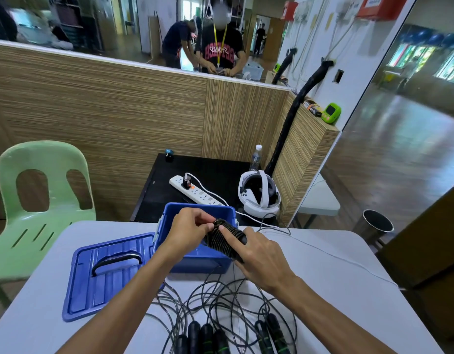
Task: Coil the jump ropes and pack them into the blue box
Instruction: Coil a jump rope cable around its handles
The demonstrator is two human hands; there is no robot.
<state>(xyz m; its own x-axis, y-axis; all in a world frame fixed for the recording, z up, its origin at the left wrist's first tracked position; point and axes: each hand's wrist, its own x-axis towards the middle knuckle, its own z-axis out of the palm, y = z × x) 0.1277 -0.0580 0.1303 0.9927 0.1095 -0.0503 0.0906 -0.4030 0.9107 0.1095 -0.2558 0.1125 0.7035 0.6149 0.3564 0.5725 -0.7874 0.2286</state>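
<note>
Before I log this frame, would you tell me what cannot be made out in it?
Head view:
- Inside of the blue box: hidden by the left hand and coiled rope.
- Rope's handles: wrapped over, under the right hand.
- Loose handles: cut off by the bottom edge.

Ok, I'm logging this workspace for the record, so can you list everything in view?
box: 1, blue, open, table's far edge
lid: 1, blue, left of box
coiled rope: 1, black, held over box
loose ropes: several, black, tangled, near table edge
table: 1, grey
chair: 1, green, left
power strip: 1, white, black side table
headset: 1, white, beside strip
bottle: 1, clear
bin: 1, black, right floor
left hand: pinches coil
right hand: grips coil
</note>
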